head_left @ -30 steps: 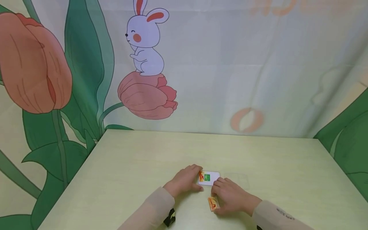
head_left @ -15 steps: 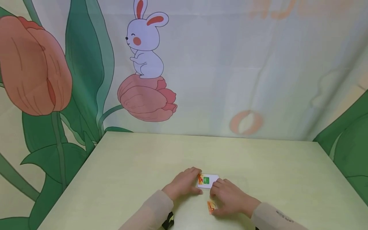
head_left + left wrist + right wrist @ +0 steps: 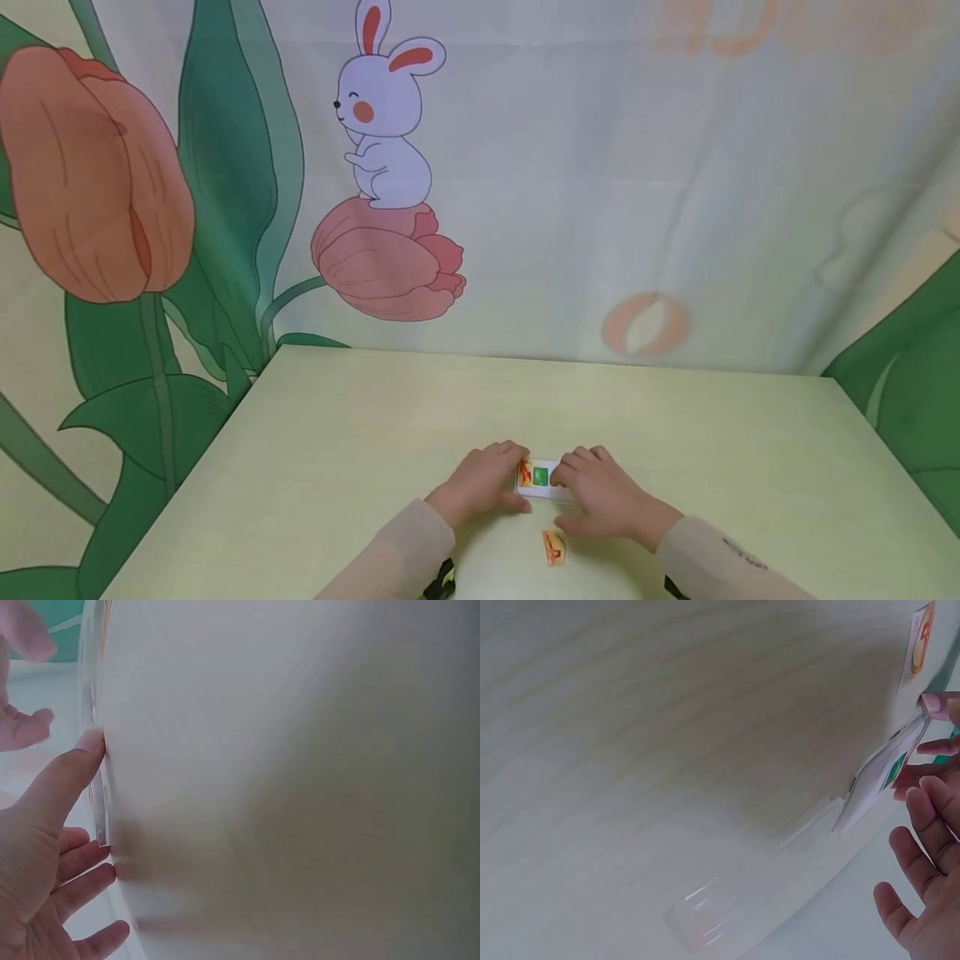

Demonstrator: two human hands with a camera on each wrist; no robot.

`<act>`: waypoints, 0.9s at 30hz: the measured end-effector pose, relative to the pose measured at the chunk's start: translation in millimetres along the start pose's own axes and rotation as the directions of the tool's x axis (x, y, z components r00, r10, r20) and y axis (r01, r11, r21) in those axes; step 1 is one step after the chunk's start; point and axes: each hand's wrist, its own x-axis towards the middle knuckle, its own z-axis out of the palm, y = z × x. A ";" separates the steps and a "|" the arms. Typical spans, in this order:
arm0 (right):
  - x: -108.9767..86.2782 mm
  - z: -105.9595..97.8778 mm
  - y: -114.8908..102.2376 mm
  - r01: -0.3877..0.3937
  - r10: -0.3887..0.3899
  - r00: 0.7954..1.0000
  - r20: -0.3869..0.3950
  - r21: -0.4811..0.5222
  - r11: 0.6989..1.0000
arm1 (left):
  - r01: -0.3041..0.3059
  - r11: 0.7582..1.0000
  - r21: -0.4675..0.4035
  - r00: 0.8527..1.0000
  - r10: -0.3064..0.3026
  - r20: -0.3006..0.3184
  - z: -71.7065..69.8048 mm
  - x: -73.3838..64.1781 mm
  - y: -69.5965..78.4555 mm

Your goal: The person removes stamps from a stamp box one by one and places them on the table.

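Observation:
A flat white phone-like slab (image 3: 540,489) lies on the table, carrying an orange picture and a green square. My left hand (image 3: 487,479) grips its left end by the edges, thumb at the near side and fingers at the far side. Over the slab's right part is my right hand (image 3: 603,500), fingers loosely bent and apart from each other. Its fingers (image 3: 915,855) hold nothing that shows in the right wrist view. Just below the right thumb lies a small orange picture card (image 3: 555,547), also seen in the right wrist view.
A clear plastic case or tray (image 3: 720,915) lies on the table at the slab's right end, faint in the head view. The pale table (image 3: 375,417) reaches back to a printed curtain (image 3: 525,208) with a rabbit and tulips.
The right hand has shifted away from the orange card, up over the slab's right part. The card now lies uncovered below the thumb. The left hand stays on the slab.

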 end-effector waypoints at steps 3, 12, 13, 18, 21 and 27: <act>2.5 2.2 0.6 -0.027 0.028 0.999 -0.030 0.019 0.999 | -0.006 1.000 0.027 1.000 0.006 -0.002 0.3 -0.4 -0.4; 11.5 9.8 5.1 -0.114 0.119 0.990 -0.076 0.063 0.991 | 0.000 1.000 -0.014 1.000 0.000 0.007 1.7 0.8 -0.9; 12.8 10.5 5.8 -0.119 0.124 0.989 -0.077 0.063 0.991 | 0.006 1.000 -0.020 1.000 -0.006 0.008 1.3 1.1 -0.4; 20.1 13.5 9.0 -0.132 0.136 0.989 -0.057 0.057 0.990 | 0.018 1.000 -0.018 1.000 -0.018 0.001 -2.3 3.1 1.6; 24.4 14.0 10.0 -0.122 0.124 0.990 -0.059 0.049 0.991 | 0.016 1.000 0.000 1.000 -0.016 -0.005 -4.3 4.3 1.0; 28.5 17.7 9.1 -0.102 0.106 0.992 -0.075 0.053 0.993 | 0.003 0.997 0.082 1.000 -0.001 -0.028 -1.7 5.5 -2.7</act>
